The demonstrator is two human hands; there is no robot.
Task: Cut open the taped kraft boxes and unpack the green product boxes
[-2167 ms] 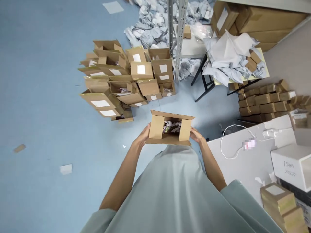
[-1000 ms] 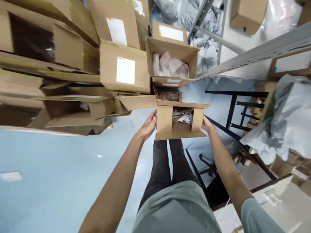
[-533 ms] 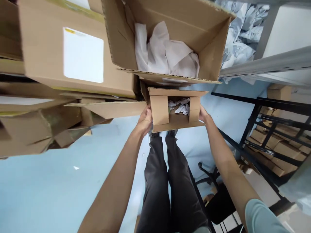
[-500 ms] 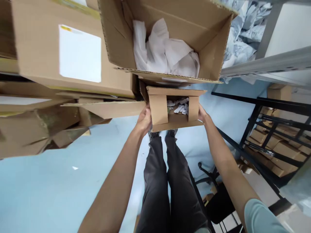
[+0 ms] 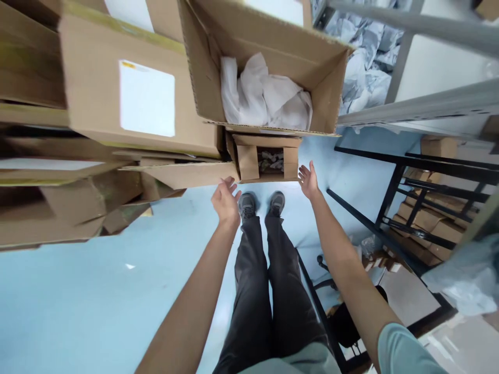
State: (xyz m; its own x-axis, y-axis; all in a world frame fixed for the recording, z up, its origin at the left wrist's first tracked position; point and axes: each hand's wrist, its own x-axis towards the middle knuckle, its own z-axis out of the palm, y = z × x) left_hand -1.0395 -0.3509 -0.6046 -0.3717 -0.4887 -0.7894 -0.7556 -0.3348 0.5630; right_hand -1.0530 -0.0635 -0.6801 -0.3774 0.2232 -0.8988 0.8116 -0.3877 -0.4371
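Observation:
Just past my feet stands a small open cardboard box (image 5: 248, 162), its side flaps folded partly over the opening, with crumpled paper (image 5: 271, 161) inside. My left hand (image 5: 226, 200) is near its left front corner, fingers apart and holding nothing. Beside the right wall of that box, my right hand (image 5: 309, 180) is spread with nothing in it. Behind the small box rises a larger open carton (image 5: 327, 98) containing white packing sheets (image 5: 268, 96). A loose cardboard flap (image 5: 187, 175) sticks out to the left of the small box.
Stacked cartons, one with a white label (image 5: 147, 97), line the left. A metal shelf rail (image 5: 421, 101) and white plastic bags (image 5: 366, 67) are at upper right. A black metal frame (image 5: 390, 202) and part of a chair (image 5: 345, 322) stand on the right.
Both hands have let go of the small box and drawn apart from its sides. The box now sits lower and farther from me, against the larger carton; my shoes have come into view.

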